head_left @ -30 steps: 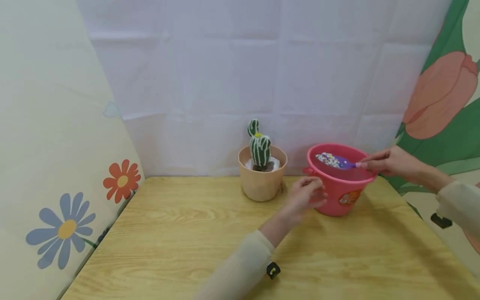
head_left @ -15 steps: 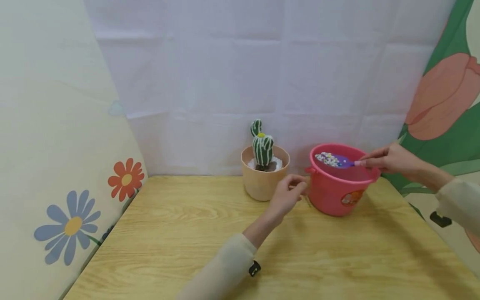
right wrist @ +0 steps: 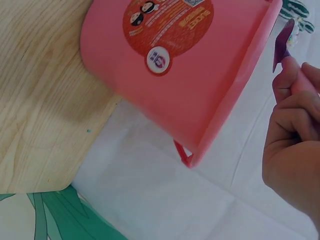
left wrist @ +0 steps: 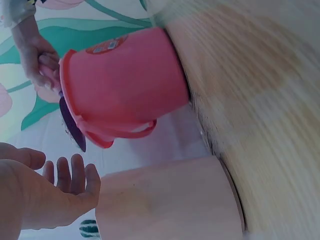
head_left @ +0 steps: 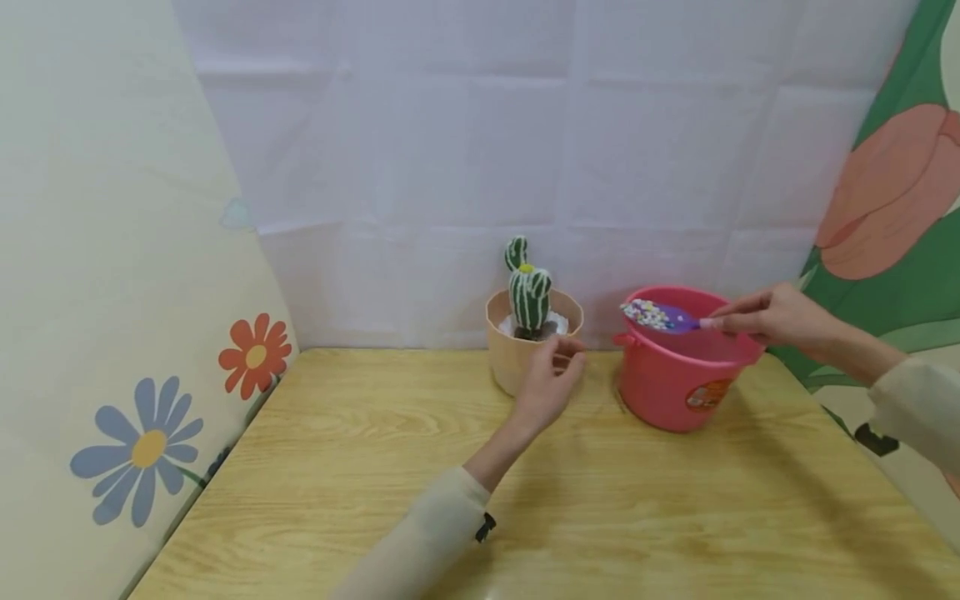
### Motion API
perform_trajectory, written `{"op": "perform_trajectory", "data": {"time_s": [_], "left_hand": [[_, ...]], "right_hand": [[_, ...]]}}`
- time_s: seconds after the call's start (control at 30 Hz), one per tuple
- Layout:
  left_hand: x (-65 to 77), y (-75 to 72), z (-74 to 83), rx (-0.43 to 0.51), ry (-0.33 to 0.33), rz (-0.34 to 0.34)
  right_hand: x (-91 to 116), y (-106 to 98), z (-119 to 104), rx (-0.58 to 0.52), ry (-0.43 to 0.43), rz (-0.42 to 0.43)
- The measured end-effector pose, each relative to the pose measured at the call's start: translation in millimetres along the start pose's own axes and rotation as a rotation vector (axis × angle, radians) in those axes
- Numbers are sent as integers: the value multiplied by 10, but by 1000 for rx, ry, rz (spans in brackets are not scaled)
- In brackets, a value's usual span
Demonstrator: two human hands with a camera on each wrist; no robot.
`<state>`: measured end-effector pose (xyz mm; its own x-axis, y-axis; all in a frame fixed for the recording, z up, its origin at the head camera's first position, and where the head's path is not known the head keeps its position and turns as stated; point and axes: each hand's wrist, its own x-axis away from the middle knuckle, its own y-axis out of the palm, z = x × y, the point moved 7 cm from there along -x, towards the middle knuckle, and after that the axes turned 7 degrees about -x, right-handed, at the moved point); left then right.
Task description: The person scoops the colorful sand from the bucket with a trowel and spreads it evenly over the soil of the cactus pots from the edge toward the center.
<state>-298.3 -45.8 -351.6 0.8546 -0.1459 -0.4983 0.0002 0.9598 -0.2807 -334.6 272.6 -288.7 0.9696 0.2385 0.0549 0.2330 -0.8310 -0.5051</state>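
My right hand point(head_left: 783, 318) grips the pink handle of a small trowel point(head_left: 681, 322) with a purple blade. Colourful pebbles point(head_left: 645, 313) lie heaped on the blade, which is over the left part of the pink bucket's point(head_left: 663, 392) rim. Left of the bucket stands a peach flower pot point(head_left: 504, 354) with a green, white-striped cactus point(head_left: 529, 302) and white filling inside. In front of that pot is my left hand point(head_left: 544, 387), holding nothing, its fingers loosely bent. The left wrist view shows its fingertips point(left wrist: 77, 172) close to the pot's rim; whether they touch is unclear.
Everything stands on a wood-grain table point(head_left: 360, 467), pot and bucket near its back edge. A white cloth point(head_left: 420, 167) hangs behind. Flower-printed sheets flank the table on both sides. The bucket's handle point(left wrist: 135, 132) hangs on the side facing the pot.
My left hand has moved left, from beside the bucket to in front of the flower pot. The right hand has shifted the loaded trowel slightly left, to the bucket's left rim.
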Motion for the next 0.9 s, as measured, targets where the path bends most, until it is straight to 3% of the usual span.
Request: {"op": "perform_trajectory", "data": {"time_s": [0.2, 0.37, 0.53, 0.77, 0.9], "left_hand": [[-52, -208, 15, -67, 23, 65], [-102, -361, 23, -210, 104, 141], [-134, -515, 13, -357, 186, 264], [-161, -717, -92, -460, 183, 439], [-182, -775, -176, -492, 127, 460]], "right_hand": [[-11, 67, -70, 42, -22, 8], [-26, 127, -129, 66, -43, 3], [-47, 170, -166, 73, -36, -5], [-93, 224, -203, 45, -27, -2], [-115, 266, -243, 35, -33, 8]]}}
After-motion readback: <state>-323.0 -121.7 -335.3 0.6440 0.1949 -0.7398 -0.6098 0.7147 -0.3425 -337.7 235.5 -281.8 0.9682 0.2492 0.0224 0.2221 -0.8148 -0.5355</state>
